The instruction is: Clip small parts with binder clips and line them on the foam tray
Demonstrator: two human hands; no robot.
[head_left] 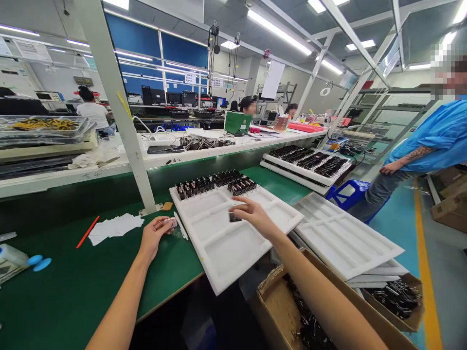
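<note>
Nearest us, the right forearm (314, 272) crosses an open cardboard box (269, 287) with black parts piled inside. Beyond it, on the green counter (54, 291), lies a white tray (215, 282) divided into compartments; its far ones hold rows of black parts (197, 187), while the near ones are bare.

The right hand (255, 218) pinches a dark block (234, 217) over the middle of the tray; we cannot tell whether the block touches it. The left hand (155, 233), well apart from the right, has its fingertips closed on a small pale piece (170, 222) just left of the tray.

We take the step in hand to be handling one part at the half-filled tray. As we judge it, the next move calls for lowering the block level into a bare compartment, without knocking the rows beyond.

As for writing, the front edge of the white shelf (204, 154) bears a handwritten mark that seems to end in 2, and another farther left that we cannot read surely. The green box (237, 124) has a small pale emblem, and the hanging sheet (273, 80) is illegible to us.
</note>
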